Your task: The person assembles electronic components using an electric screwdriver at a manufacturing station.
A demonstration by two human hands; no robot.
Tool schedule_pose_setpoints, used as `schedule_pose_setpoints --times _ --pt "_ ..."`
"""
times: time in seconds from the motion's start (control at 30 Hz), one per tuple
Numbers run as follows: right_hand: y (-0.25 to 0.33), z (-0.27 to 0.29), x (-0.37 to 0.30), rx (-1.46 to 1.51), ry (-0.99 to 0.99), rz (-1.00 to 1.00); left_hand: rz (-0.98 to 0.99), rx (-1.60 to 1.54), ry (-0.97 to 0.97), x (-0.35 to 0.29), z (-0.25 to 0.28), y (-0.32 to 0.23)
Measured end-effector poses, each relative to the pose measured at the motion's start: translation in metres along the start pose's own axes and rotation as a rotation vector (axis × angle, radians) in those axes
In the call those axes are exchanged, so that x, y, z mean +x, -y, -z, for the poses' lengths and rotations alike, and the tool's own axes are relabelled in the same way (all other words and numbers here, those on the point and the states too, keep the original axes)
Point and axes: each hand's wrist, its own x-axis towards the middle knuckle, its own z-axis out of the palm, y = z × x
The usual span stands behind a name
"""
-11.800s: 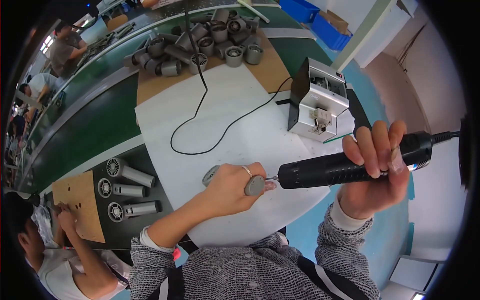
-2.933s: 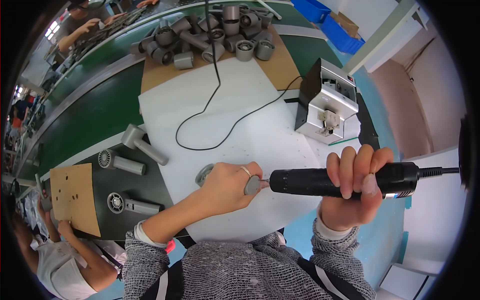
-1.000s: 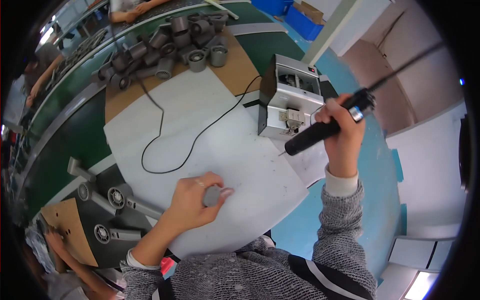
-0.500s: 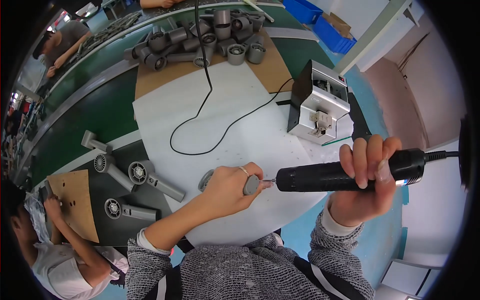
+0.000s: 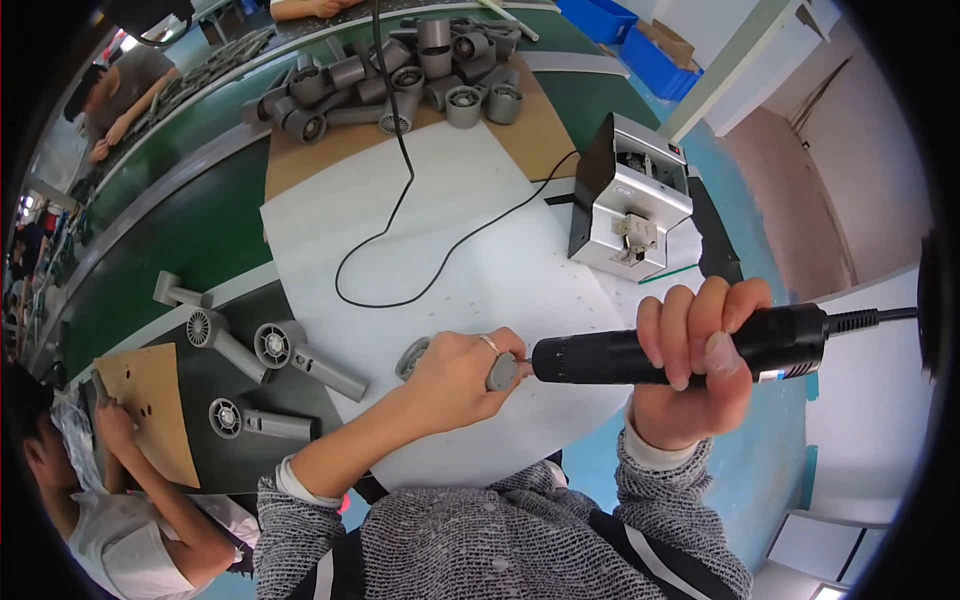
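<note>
My left hand [image 5: 455, 375] is closed round a grey handheld fan [image 5: 501, 374]; its round handle end points right and the rim of its head shows past my knuckles. My right hand [image 5: 705, 350] grips a black electric screwdriver [image 5: 590, 358], held level with its tip toward the left. That tip meets the fan beside my left fingertips, where the exact contact is hidden. Left of my forearm, several grey handheld fans lie on the dark mat, among them one fan [image 5: 262, 424] nearest me and another [image 5: 310, 358] just beyond it.
A silver and black boxy machine [image 5: 630, 200] stands right of the white sheet [image 5: 480, 250]. A black cable [image 5: 400, 205] loops over that sheet. Grey fan parts [image 5: 400, 75] are heaped at the back on cardboard. At the left a co-worker's hand [image 5: 115, 425] works over a cardboard piece [image 5: 165, 420].
My right hand has moved left with the electric screwdriver, bringing its body closer to the fan. My left hand has stayed nearly still.
</note>
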Motion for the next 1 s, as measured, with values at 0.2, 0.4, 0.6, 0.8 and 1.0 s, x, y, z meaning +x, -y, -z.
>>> schedule_pose_setpoints --times 0.2,0.4,0.6,0.8,1.0 --pt "0.014 0.025 0.03 -0.128 0.027 0.109 0.149 0.046 -0.052 0.011 0.016 -0.029" --pt "0.023 0.094 0.07 -0.512 -0.12 0.266 -0.199 0.02 -0.109 0.013 0.01 0.007" --pt "0.0 0.115 0.085 -0.478 -0.175 0.245 0.138 -0.186 -0.024 0.001 0.005 0.019" --pt "-0.009 0.114 0.091 -0.492 -0.166 0.23 0.127 -0.191 -0.007 0.005 0.005 0.022" --pt "-0.011 0.115 0.092 -0.482 -0.175 0.197 0.154 -0.192 0.0 0.006 0.008 0.018"
